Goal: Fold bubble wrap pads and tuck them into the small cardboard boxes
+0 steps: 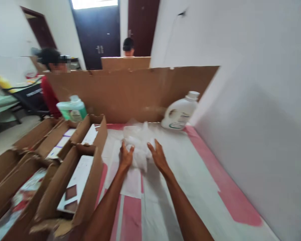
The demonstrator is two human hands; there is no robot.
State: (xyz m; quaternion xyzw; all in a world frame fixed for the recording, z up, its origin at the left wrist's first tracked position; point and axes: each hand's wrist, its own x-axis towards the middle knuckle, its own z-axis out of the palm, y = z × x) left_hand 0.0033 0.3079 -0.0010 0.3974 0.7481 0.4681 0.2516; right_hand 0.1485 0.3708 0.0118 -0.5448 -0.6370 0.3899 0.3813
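A crumpled clear plastic bag lies on the white and pink table top, between my two hands. My left hand grips its left side, fingers curled into the plastic. My right hand presses against its right side, fingers closed on the plastic. A white detergent bottle lies tilted behind the bag, near the wall. The frame is blurred by motion.
Open cardboard boxes with papers fill the left. A green-capped bottle stands behind them. A cardboard partition closes the table's far edge, a white wall its right. Two people sit beyond the partition.
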